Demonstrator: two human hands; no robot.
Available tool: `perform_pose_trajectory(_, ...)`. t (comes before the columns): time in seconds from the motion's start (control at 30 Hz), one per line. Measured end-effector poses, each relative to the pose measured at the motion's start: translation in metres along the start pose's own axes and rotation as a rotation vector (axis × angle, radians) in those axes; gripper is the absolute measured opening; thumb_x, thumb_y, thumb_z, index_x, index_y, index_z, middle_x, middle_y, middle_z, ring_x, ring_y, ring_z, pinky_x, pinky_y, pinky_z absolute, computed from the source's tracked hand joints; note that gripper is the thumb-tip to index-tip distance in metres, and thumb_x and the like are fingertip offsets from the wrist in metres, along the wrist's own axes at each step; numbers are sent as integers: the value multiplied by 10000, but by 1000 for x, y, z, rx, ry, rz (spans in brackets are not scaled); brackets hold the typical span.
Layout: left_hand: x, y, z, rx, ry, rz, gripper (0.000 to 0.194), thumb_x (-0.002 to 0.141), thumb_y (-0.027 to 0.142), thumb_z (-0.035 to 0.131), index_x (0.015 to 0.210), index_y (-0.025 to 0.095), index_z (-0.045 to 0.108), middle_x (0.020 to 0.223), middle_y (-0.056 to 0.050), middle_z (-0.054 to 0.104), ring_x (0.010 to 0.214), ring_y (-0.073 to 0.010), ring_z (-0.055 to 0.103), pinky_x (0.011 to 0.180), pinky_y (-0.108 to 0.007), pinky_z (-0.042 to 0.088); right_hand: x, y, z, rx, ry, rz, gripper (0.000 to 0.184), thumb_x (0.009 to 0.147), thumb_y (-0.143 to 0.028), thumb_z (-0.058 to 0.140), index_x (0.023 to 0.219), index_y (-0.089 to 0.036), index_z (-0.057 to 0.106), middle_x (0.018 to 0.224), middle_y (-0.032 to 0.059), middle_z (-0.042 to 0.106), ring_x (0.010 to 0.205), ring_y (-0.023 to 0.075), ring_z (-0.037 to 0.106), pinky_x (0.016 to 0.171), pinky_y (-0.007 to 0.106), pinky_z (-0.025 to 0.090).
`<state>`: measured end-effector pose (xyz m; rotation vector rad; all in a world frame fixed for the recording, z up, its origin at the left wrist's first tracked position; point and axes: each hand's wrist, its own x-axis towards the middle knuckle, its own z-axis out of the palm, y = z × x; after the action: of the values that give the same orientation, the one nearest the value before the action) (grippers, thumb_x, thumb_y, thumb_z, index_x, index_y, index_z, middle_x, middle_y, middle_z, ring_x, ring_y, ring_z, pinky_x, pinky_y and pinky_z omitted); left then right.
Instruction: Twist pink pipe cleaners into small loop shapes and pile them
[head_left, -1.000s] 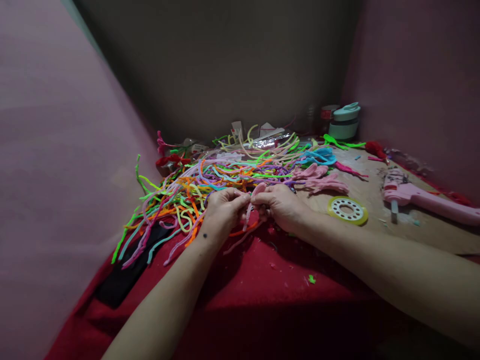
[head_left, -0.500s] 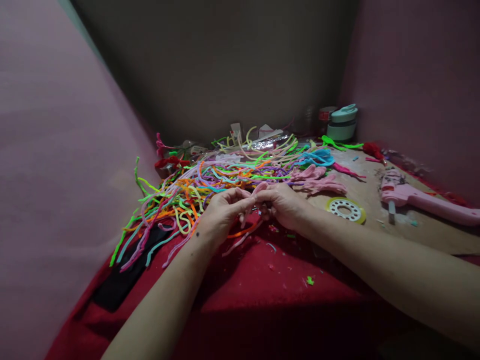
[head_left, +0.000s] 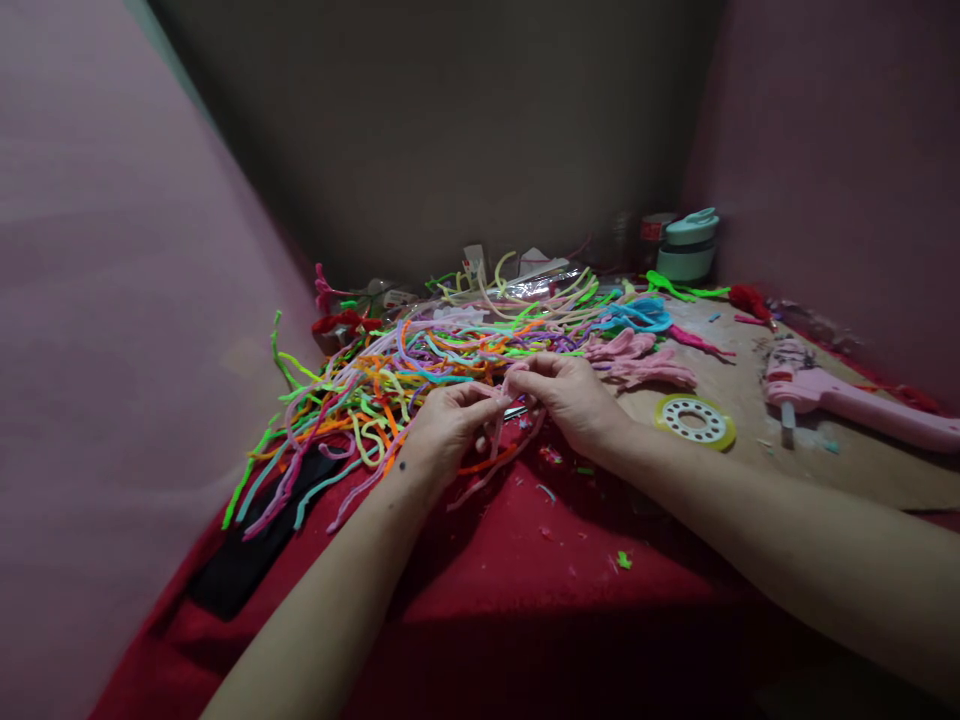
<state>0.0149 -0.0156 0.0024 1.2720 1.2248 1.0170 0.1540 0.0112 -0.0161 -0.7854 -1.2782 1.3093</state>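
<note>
Between my two hands is a bent pink pipe cleaner (head_left: 496, 438), its ends hanging below my fingers. My left hand (head_left: 448, 425) is closed in a pinch on it. From the other side my right hand (head_left: 568, 395) also pinches it, thumb and forefinger close to the left fingertips. Parts of the pipe cleaner are hidden by my fingers. Just behind my hands lies a big tangled heap of coloured pipe cleaners (head_left: 375, 375). Bundled pink pipe cleaner loops (head_left: 652, 372) lie to the right of my right hand.
A tape roll (head_left: 694, 422) and a pink glue gun (head_left: 847, 400) lie on a brown board (head_left: 892, 478) at the right. A mint-lidded container (head_left: 686, 248) stands at the back. A black flat item (head_left: 240, 570) and small scraps rest on the red cloth (head_left: 480, 570).
My right hand has shifted slightly right and its fingers have moved on the pink pipe cleaner. More of its hanging ends shows below my hands. The view has shifted slightly.
</note>
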Motion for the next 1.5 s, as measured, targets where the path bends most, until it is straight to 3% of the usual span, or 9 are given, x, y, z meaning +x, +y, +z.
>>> perform_pose_trajectory(0.13, -1, 1, 1, 26, 44, 12, 208, 611, 281, 688, 584, 145, 533, 413, 52, 479, 335, -57, 382, 378, -193, 286, -1, -3, 0, -59, -15, -24, 101, 693, -197, 570, 737, -146, 646, 641, -16, 611, 606, 100, 536, 605, 224, 403)
perform_pose_trajectory(0.3, -2, 3, 3, 80, 107, 28, 206, 621, 245, 645, 519, 151, 492, 365, 67, 426, 321, -48, 330, 353, -182, 257, -1, -2, 0, -189, -29, -96, 204, 751, -244, 540, 603, -159, 651, 621, 6, 634, 601, 120, 557, 615, 241, 421)
perform_pose_trajectory(0.5, -1, 0, 2, 87, 126, 69, 154, 637, 207, 597, 532, 153, 499, 352, 74, 406, 303, -44, 299, 327, -180, 220, -2, -1, 1, -250, -3, -153, 227, 772, -252, 532, 607, -164, 661, 646, 24, 644, 637, 131, 574, 654, 251, 432)
perform_pose_trajectory(0.63, -1, -2, 2, 87, 118, 107, 125, 651, 204, 576, 563, 156, 501, 374, 75, 421, 308, -45, 324, 334, -176, 248, -2, -4, 3, -126, -51, -48, 151, 728, -266, 574, 668, -154, 655, 643, 1, 615, 589, 107, 524, 580, 230, 398)
perform_pose_trajectory(0.77, -2, -3, 6, 113, 138, 105, 122, 651, 205, 553, 557, 162, 486, 378, 78, 411, 298, -48, 315, 312, -175, 231, -2, -2, 3, -204, -90, 7, 225, 697, -282, 585, 522, -139, 590, 513, -29, 497, 491, 76, 391, 493, 225, 298)
perform_pose_trajectory(1.07, 2, -10, 9, 125, 181, 132, 107, 638, 198, 572, 569, 158, 500, 403, 89, 419, 315, -34, 318, 346, -170, 259, -3, 2, 6, -449, 38, -167, 254, 712, -239, 557, 476, -157, 513, 481, -34, 414, 511, 85, 361, 514, 233, 282)
perform_pose_trajectory(1.3, 2, -7, 7, 58, 173, 121, 144, 651, 197, 567, 537, 156, 488, 360, 80, 398, 286, -43, 294, 311, -183, 198, 1, -2, 1, -286, -65, -156, 255, 777, -253, 497, 568, -151, 602, 596, 14, 593, 595, 123, 530, 620, 249, 405)
perform_pose_trajectory(1.4, 3, -7, 7, -19, 170, 75, 134, 633, 184, 582, 536, 157, 493, 372, 76, 408, 290, -45, 297, 305, -187, 202, 2, -3, 0, -294, -41, -178, 263, 784, -265, 509, 574, -149, 618, 609, 21, 602, 620, 131, 543, 657, 265, 417)
perform_pose_trajectory(1.5, 4, -10, 6, -123, 166, 72, 109, 624, 190, 613, 570, 152, 526, 413, 62, 456, 323, -52, 346, 323, -187, 241, 1, -5, 1, -121, -82, -101, 211, 784, -303, 528, 680, -155, 637, 670, 8, 605, 637, 118, 545, 649, 260, 423)
